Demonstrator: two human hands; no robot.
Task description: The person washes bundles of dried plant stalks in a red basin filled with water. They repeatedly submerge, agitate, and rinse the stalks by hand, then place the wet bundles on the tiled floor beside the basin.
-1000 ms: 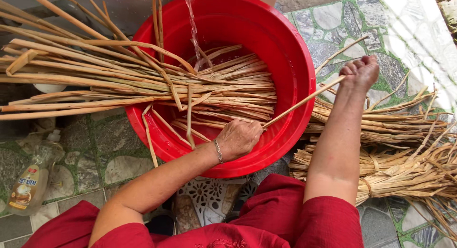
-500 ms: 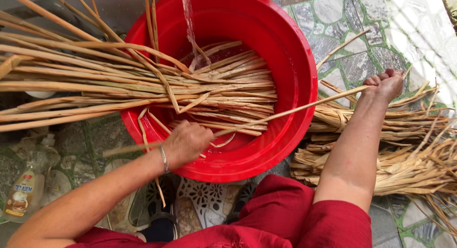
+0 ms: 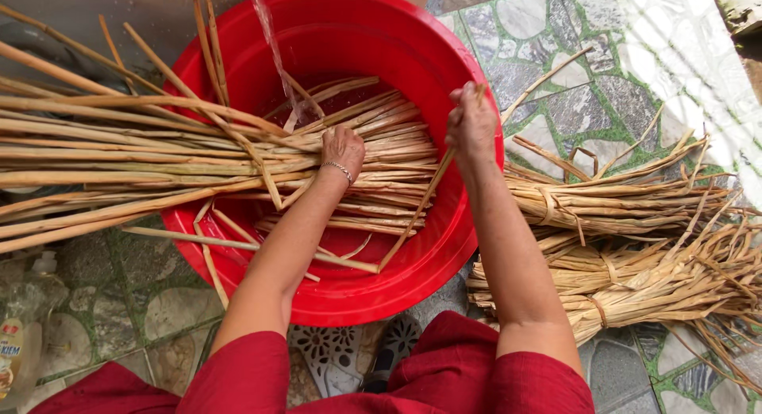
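Here the right hand is clenched on one reed slanting down into the red basin, while the left hand presses flat, fingers loose, on the wet reeds under the water stream; to do well, keep the stalk low and slide it in without bending it. Half a second ago the right hand was out over the bundles and the left lower near the rim; both now sit over the basin.

Both hands on reed stalks in red basin.
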